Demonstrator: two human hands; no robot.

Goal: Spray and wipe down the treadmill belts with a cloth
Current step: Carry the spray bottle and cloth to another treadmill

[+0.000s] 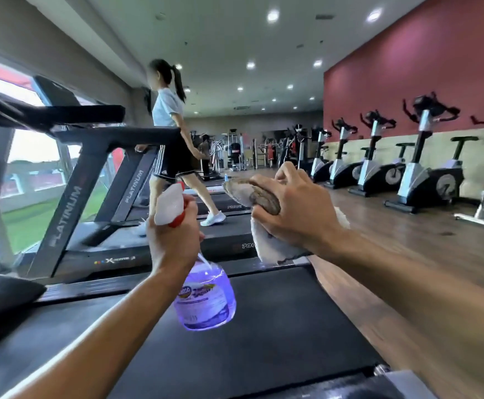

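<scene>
The gym is brightly and evenly lit, with daylight flooding through the big windows (pixel 30 156) on the left, washed out to near white in places, and rows of round ceiling lights (pixel 272 15) that flare into soft glowing spots. The wide-angle lens bends straight lines toward the edges, so the nearest treadmill frame (pixel 71 203) leans and the exercise bikes (pixel 425 156) on the right tilt outward. Detail is soft overall, with motion smear on the wood floor (pixel 407 254) at right and a bright glint through the purple spray bottle (pixel 203 298).
</scene>
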